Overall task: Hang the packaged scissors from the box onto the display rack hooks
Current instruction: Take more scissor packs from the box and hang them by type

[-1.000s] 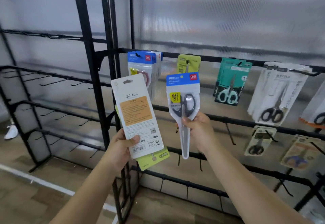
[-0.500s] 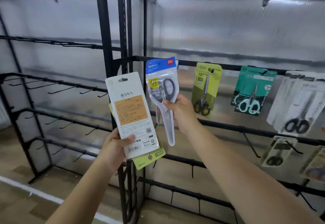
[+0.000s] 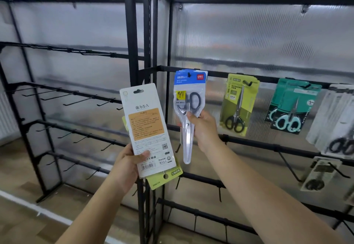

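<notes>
My right hand point(image 3: 201, 127) pinches a blue-topped pack of black-handled scissors point(image 3: 188, 109) at its middle. The pack's hang hole sits at a hook point(image 3: 189, 74) on the upper rail of the black display rack point(image 3: 239, 76), in front of other blue packs. My left hand point(image 3: 130, 159) grips a white scissors pack point(image 3: 147, 129) turned back side out, with a yellow-green pack point(image 3: 164, 178) behind it, lower and to the left of the rack's corner post.
Yellow-green point(image 3: 238, 104), teal point(image 3: 291, 108) and white point(image 3: 337, 117) scissors packs hang further right on the same rail. A smaller pack point(image 3: 318, 175) hangs a row lower. The left rack section point(image 3: 76, 98) carries several bare hooks. Wooden floor lies below.
My right hand carried the blue-topped pack up and left to the hook on the upper rail. The view shifted left and upward. My left hand kept its packs.
</notes>
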{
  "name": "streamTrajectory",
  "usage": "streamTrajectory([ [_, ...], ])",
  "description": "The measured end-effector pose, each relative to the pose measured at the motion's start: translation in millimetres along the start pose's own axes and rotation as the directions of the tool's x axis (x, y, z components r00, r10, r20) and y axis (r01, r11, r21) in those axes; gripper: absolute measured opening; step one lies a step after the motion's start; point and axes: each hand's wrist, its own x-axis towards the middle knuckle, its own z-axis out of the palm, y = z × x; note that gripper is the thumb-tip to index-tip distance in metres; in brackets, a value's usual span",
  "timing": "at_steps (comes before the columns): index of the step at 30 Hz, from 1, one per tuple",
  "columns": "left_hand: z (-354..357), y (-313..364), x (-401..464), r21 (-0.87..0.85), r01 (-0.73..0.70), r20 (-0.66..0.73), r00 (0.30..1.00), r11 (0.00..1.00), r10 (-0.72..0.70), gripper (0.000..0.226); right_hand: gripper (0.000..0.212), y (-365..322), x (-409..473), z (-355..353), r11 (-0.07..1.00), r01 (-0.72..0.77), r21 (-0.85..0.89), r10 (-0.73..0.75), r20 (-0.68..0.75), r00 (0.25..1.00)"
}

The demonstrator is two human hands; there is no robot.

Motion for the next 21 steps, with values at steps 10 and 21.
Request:
streamTrajectory([
  [10,15,-12,-4,-0.015,-0.022,0.027,0.999,1.0,0.023,0.04,0.011,34,-47,-11,0.974,-0.011,-0.228,0.073,0.264,0.962],
  [21,70,-51,4,-0.06,0.027,0.019,0.999,0.998,-0.026,0.021,0.023,49,-91,-66,0.938,0.285,-0.199,-0.302,-0.062,0.951],
])
